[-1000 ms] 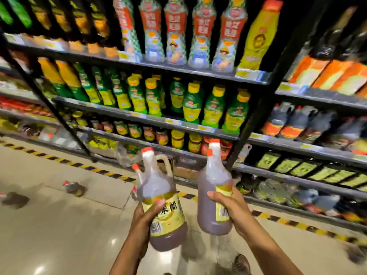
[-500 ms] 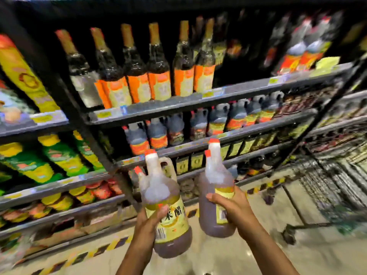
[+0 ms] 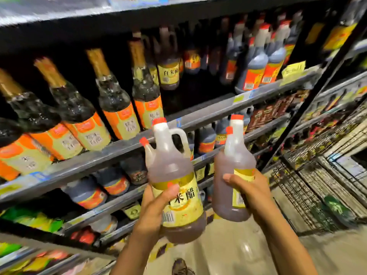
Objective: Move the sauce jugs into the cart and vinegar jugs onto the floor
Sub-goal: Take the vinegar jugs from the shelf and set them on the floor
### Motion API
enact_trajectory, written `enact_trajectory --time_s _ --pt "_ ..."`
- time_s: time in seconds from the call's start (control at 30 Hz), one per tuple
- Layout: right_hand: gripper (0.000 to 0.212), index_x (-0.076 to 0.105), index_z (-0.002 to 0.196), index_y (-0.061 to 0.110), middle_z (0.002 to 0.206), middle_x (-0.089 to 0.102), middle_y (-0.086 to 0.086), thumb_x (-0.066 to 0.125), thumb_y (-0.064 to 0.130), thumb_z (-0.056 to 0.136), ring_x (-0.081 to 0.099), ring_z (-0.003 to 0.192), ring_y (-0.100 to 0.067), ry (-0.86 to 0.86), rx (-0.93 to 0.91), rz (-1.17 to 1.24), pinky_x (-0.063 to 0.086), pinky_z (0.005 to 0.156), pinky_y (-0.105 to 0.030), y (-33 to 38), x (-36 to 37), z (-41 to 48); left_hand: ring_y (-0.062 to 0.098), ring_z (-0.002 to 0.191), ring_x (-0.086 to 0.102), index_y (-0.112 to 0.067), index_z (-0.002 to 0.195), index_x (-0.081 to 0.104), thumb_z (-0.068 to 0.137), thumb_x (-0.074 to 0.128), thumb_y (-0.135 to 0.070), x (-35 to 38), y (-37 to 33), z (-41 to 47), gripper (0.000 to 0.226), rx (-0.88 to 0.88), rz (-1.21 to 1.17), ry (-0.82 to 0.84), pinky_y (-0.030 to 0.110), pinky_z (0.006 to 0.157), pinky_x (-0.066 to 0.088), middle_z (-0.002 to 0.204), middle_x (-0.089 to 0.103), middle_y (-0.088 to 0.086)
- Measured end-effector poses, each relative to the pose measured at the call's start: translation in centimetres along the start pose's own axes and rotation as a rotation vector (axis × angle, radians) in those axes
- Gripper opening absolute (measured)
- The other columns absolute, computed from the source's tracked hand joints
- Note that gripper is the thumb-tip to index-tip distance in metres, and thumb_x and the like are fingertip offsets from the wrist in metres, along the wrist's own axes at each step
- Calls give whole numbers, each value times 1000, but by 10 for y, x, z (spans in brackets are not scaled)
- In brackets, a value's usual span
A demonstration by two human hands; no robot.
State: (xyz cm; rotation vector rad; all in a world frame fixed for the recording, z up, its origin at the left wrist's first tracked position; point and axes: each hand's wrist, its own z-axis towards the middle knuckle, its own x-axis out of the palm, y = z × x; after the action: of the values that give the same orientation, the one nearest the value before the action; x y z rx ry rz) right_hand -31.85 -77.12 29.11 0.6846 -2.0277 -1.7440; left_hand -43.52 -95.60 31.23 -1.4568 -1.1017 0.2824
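I hold two translucent vinegar jugs with red caps, yellow labels and brownish liquid, upright in front of the shelves. My left hand (image 3: 154,213) is shut on the left vinegar jug (image 3: 174,175), gripping its lower body across the label. My right hand (image 3: 248,190) is shut on the right vinegar jug (image 3: 231,165), fingers wrapped over its label. The wire cart (image 3: 309,175) stands to the right of my hands, on the floor. Dark sauce jugs (image 3: 256,64) with orange labels stand on the upper right shelf.
Tall dark bottles (image 3: 117,104) with orange labels fill the shelf at the left. More dark jugs (image 3: 206,138) sit on the shelf behind my hands. A black shelf upright (image 3: 309,92) stands between shelves and cart. Beige floor (image 3: 228,255) and my shoe (image 3: 179,266) show below.
My view has swung to the right along the shelves and risen. The cart has come into view at the right. Both hands keep the jugs raised in front of me.
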Motion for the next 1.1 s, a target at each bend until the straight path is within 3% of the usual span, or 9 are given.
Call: enact_trajectory --time_s 0.17,0.4,0.5,0.6,0.7,0.8,0.93,1.03,1.1 --pt "42 67 84 14 80 72 -6 79 38 51 67 75 -26 20 -109 6 51 68 -44 49 9 54 30 88 71 -9 117 60 47 85 -36 35 -40 59 78 108 73 78 31 64 56 102 72 15" --pt "43 66 82 12 77 71 -3 79 41 54 67 74 -25 147 -239 -31 52 68 -43 98 13 138 26 98 69 -21 118 62 68 76 -28 78 -66 123 53 174 80 56 37 76 57 109 71 7" --pt "32 65 72 18 65 67 9 80 39 53 59 60 -10 204 -281 -60 49 58 -33 116 20 182 25 99 69 -18 122 57 65 78 -30 101 -76 152 62 316 135 -22 37 77 57 110 71 7" --pt "41 67 79 17 75 72 -1 79 43 50 64 69 -16 250 -305 -95 55 70 -47 131 25 224 25 101 67 -14 121 56 59 79 -39 119 -83 187 71 451 250 -168 42 84 55 111 70 8" --pt "56 68 85 19 83 74 1 77 56 43 70 80 -17 249 -360 -191 56 74 -47 145 30 261 25 93 70 -11 106 64 47 84 -51 130 -91 219 74 496 345 -343 50 84 55 100 73 8" --pt "63 70 85 18 84 74 2 78 61 39 70 81 -18 248 -362 -205 57 73 -45 151 42 292 18 91 70 -15 95 68 44 89 -46 135 -94 246 63 515 426 -448 36 80 58 91 74 0" --pt "56 58 100 23 94 69 7 88 34 54 67 89 -11 268 -343 -76 56 82 -34 147 55 312 -7 94 57 -25 116 45 56 90 -30 138 -90 263 76 601 574 -572 3 76 45 105 58 -19" --pt "53 53 99 27 94 65 14 88 20 61 64 85 0 331 -332 -16 53 78 -18 138 57 315 4 101 57 -27 122 41 60 87 -22 132 -81 270 77 601 597 -628 7 77 44 110 57 -13" --pt "58 50 104 26 96 62 13 88 26 60 62 87 -4 340 -353 -83 50 78 -21 131 58 314 10 109 57 -23 124 42 58 89 -24 123 -72 272 80 588 618 -627 14 84 46 118 58 -6"
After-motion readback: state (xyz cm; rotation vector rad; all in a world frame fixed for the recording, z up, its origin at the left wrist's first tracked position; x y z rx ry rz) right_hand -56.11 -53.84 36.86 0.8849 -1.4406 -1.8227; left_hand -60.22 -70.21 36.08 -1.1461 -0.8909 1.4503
